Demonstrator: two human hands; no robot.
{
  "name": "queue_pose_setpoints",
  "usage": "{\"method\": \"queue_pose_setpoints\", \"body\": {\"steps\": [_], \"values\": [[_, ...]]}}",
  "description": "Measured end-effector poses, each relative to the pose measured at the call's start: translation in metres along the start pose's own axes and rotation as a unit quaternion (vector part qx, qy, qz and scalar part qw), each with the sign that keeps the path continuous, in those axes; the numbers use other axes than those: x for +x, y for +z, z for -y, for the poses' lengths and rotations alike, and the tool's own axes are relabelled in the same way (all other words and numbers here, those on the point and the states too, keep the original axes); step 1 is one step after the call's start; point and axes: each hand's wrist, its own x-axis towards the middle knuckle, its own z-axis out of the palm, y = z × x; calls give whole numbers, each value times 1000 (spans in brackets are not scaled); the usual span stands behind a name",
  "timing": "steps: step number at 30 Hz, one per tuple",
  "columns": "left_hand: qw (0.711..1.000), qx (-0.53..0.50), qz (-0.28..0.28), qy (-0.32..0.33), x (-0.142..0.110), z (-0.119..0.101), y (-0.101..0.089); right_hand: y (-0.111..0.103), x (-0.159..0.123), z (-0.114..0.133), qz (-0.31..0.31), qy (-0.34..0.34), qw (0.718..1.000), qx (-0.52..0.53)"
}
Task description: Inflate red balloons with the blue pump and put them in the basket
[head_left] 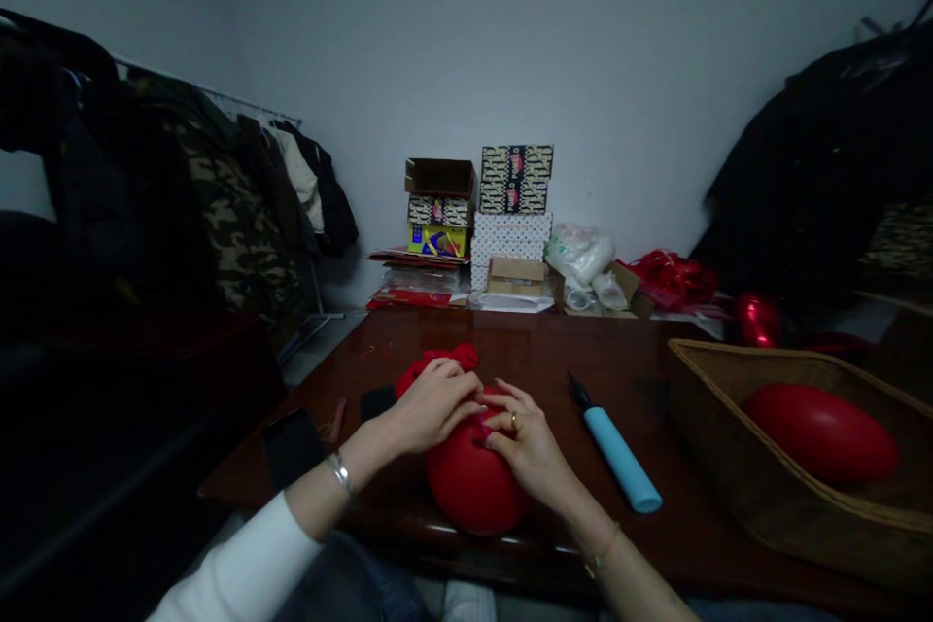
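Observation:
A round red balloon, blown up, sits at the near edge of the dark wooden table in front of me. On its upper side my left hand has its fingers curled at the balloon's neck. Opposite it, my right hand, with a ring on one finger, pinches the dark pink neck between thumb and fingers. The exact grip of the left fingertips is partly hidden. Just behind my left hand lies a heap of red material, perhaps uninflated balloons. Right of my hands rests a light blue hand pump with a black nozzle.
A wicker basket at the right holds another red balloon. A black phone lies at the table's left. Stacked boxes and a plastic bag stand beyond the far edge. Clothes racks flank both sides.

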Motion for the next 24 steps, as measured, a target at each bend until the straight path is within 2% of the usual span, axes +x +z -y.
{"method": "queue_pose_setpoints", "body": {"steps": [3,7,9,12,14,18,22,24], "values": [[997,64,14,49,-1,-7,-5,0,-2,-1,-9,1,1000,9],[998,31,21,56,-12,-17,4,1,-2,-3,-41,6,999,30],[999,-11,3,38,-20,-16,14,3,-2,-4,-64,13,997,43],[992,-111,-52,-32,-29,-8,28,6,-2,-7,-97,19,993,62],[971,-219,-77,-64,-31,-1,34,10,-3,-8,-117,18,991,69],[901,-390,-125,-146,-26,3,42,18,-8,-7,-156,19,985,65],[822,-474,-177,-260,-18,-1,49,25,-12,-3,-182,21,982,43],[812,-488,-186,-260,-18,-3,51,28,-13,-2,-188,24,981,32]]}}
